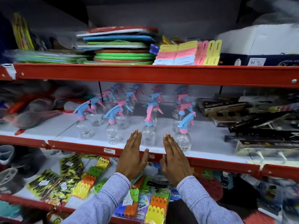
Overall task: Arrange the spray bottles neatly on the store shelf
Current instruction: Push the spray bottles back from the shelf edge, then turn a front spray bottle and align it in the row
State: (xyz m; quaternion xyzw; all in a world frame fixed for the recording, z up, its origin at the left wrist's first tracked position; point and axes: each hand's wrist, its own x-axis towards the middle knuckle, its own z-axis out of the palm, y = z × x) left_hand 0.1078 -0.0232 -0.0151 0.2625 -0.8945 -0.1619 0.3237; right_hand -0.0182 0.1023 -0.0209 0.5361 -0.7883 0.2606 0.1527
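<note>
**Squarely now: bracketing the front bottle into line**

Clearly the business sits on the middle shelf (97, 147), where the spray bottles (123, 113) stand in four loose columns running back from the red front lip. They are upright, clear-bodied, with pink and blue trigger heads pointing various ways. The third column's front bottle (149, 126) stands between the two hands, a little back from the edge.

The left hand (133, 156) and right hand (175, 159) are both flat and unclenched, fingers together, palms facing each other, holding nothing. The fingertips reach over the lip to either side of that bottle's base; whether they touch it cannot be told.

To do this step well, I judge the palms should close gently on the lower body, not the light trigger head, so the bottle slides rather than tips. Keep it level with the neighbouring front bottle on the right (183, 136) and the one on the left (113, 130), and turn the nozzle to match the row. The empty plastic is probably light, so a small nudge should do; a hard push risks knocking the bottles standing close behind.

Dark boxed goods (258, 123) crowd the shelf's right end, and packets of coloured clips (155, 207) lie on the shelf below.
</note>
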